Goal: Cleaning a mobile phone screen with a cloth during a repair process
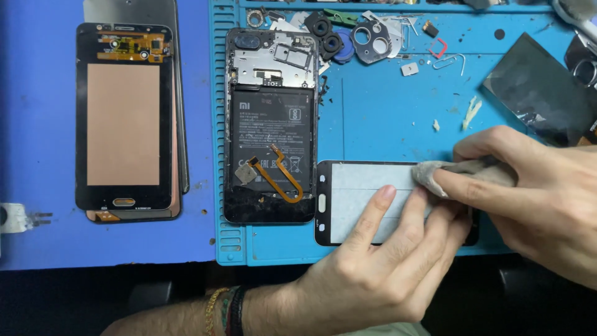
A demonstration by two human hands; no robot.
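**Two hands work a glass panel on a crowded repair mat**

A blue ridged repair mat (398, 118) covers the bench, with a darker blue sheet (37, 155) to its left. One black-framed glass front panel (360, 202) lies flat at the mat's near edge, just beside one opened phone (271, 124) whose battery and orange flex cable are exposed. The person's left hand (373, 267) presses down on the panel, fingers spread flat on the glass, holding nothing. The right hand (528, 193) pinches one small grey cloth (454, 174) between thumb and fingertips, and the cloth touches the panel's upper right part. On the darker sheet, well apart from the hands, sits one stack of display assemblies (127, 118), the top one face down with a copper-coloured back; at least two more edges show beneath it. Along the mat's far edge lie several loose small parts, among them one camera bezel (373, 42) with two round openings. One dark film sheet (538, 87) rests at the far right.
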